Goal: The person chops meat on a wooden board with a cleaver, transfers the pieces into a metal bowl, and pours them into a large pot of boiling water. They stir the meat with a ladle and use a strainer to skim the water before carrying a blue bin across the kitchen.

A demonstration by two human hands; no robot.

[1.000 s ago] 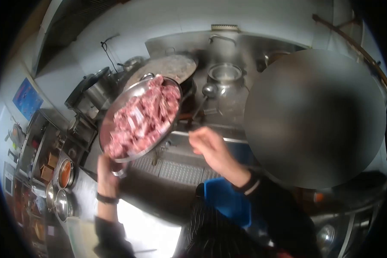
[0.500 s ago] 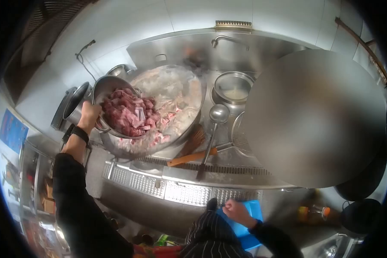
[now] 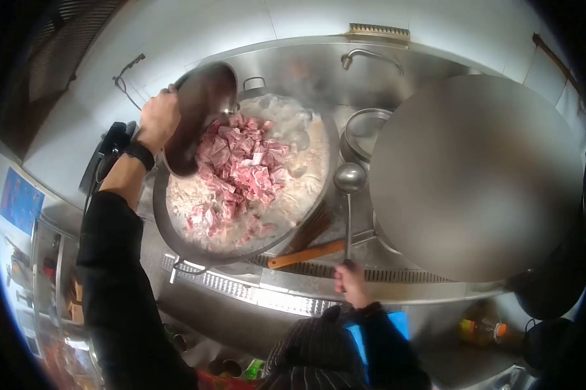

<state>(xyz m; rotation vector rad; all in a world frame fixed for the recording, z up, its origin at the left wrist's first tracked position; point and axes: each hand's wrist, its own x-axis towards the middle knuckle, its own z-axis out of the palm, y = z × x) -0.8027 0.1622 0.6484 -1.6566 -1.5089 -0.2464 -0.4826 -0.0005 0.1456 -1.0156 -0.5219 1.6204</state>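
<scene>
High at the left, my left hand (image 3: 159, 120) is closed on the edge of a metal pot (image 3: 202, 107), which is tipped steeply over a large wok (image 3: 161, 211). Pink chunks of raw meat (image 3: 241, 166) lie heaped in the wok's pale, steaming liquid, some right under the pot's mouth. The pot's inside is mostly dark and partly hidden. My right hand (image 3: 351, 285) is closed around the lower end of the handle of a ladle (image 3: 349, 179). The ladle's bowl rests to the right of the wok.
A wooden-handled tool (image 3: 306, 253) lies along the stove's front beside the wok. Behind the ladle stands a metal pot (image 3: 364, 133), and a tap (image 3: 371, 55) juts from the back panel. A large blurred patch covers the right. Below it stands a bottle with an orange cap (image 3: 481, 331).
My left hand has raised and tipped the pot, and the meat has slid out into the wok. My right hand has moved up from near the blue object and closed on the ladle's handle.
</scene>
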